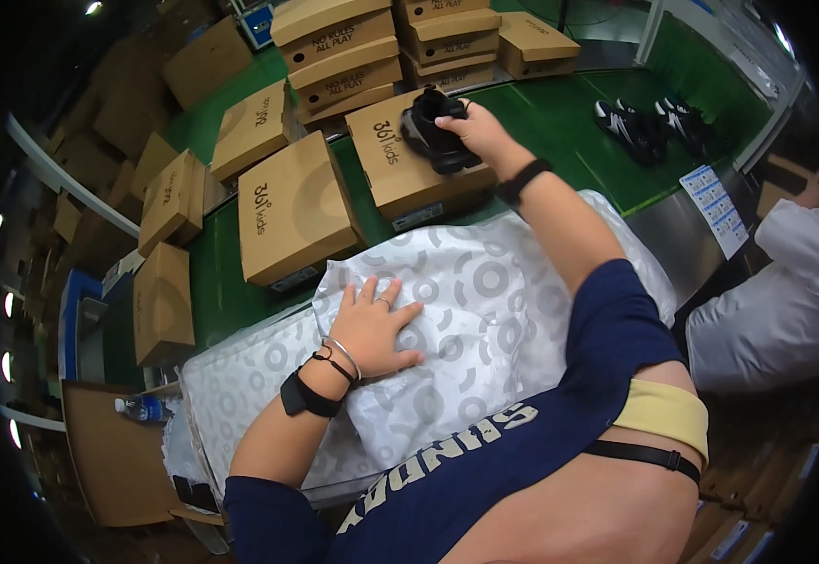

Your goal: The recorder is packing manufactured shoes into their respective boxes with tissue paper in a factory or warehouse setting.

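My left hand (374,329) lies palm down with fingers spread on a stack of white wrapping paper (470,310) printed with grey rings and arcs. At the far side, my right hand (485,137) grips a black shoe (435,141) by its collar, the thumb pressing on its upper. The shoe is held just over or against a closed brown shoebox (383,183); whether they touch I cannot tell. Another closed brown shoebox (287,211) stands to its left, just beyond the paper.
More shoeboxes (343,47) are piled at the back on the green conveyor (560,113). Black-and-white shoes (627,127) sit at the far right, near a label sheet (713,209). A person in a pale sleeve (757,320) works at right. A water bottle (141,408) lies at left.
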Action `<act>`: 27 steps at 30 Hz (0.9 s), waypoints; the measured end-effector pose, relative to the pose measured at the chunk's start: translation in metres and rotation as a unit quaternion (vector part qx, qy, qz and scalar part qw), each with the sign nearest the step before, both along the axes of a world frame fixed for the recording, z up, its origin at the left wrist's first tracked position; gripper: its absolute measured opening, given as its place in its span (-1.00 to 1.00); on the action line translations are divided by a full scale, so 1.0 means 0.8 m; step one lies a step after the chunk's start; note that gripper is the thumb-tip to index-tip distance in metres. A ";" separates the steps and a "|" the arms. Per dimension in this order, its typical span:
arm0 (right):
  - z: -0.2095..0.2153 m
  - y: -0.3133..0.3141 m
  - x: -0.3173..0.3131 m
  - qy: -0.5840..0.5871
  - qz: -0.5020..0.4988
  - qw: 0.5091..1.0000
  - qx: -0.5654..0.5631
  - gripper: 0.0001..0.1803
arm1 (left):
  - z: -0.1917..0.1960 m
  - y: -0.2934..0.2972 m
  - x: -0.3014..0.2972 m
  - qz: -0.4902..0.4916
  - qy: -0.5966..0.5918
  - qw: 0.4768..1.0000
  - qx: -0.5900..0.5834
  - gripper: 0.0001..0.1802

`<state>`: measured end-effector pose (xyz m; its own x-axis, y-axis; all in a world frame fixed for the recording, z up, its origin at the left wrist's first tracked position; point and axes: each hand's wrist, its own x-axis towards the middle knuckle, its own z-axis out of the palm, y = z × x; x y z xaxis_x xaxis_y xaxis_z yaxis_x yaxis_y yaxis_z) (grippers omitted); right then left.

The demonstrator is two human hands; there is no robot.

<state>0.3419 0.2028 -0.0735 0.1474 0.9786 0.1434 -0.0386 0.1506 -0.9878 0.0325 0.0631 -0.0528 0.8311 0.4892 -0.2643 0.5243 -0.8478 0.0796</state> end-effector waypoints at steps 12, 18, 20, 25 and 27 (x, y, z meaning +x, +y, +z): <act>0.042 -0.374 -0.149 -0.612 0.147 0.743 0.229 -0.87 | -0.003 0.011 0.008 -0.014 -0.089 0.996 0.020 -0.26; 0.028 -0.397 -0.019 -0.600 -0.354 0.717 -0.022 -0.67 | -0.017 0.014 0.003 -0.003 -0.130 0.991 0.016 -0.34; 0.009 -0.415 0.017 -0.551 -0.250 0.705 -0.370 -0.63 | -0.020 0.013 0.008 0.001 -0.157 0.988 0.001 -0.37; -0.095 -0.438 0.023 -0.698 -0.426 0.555 -0.150 -0.68 | -0.025 0.018 0.008 0.004 -0.196 0.980 -0.024 -0.42; -0.089 -0.433 0.020 -0.676 -0.449 0.566 -0.145 -0.72 | -0.025 0.019 0.003 0.004 -0.209 0.978 -0.023 -0.43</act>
<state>0.3577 -0.1439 -0.1444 0.5514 0.6070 0.5722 0.7458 -0.6661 -0.0122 0.0352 0.0783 -0.0726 0.8675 0.4917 0.0754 0.4446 -0.8343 0.3260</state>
